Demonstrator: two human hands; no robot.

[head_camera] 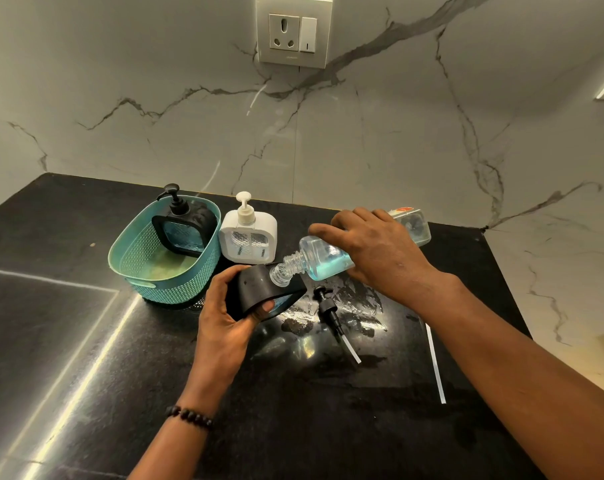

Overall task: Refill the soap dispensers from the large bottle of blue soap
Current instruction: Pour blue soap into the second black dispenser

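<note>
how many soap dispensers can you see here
3: a black dispenser standing in the teal basket, a white dispenser on the counter beside the basket, and a black dispenser with its pump off, held in the left hand under the tilted refill bottle.

The large clear bottle (328, 258), part-filled with blue soap, is tipped nearly horizontal, its threaded neck meeting the open neck of a tilted black dispenser (259, 289). A removed black pump (331, 317) lies on the counter beside it. A white dispenser (248, 239) stands upright behind; a second black dispenser (184, 230) stands in a basket.
</note>
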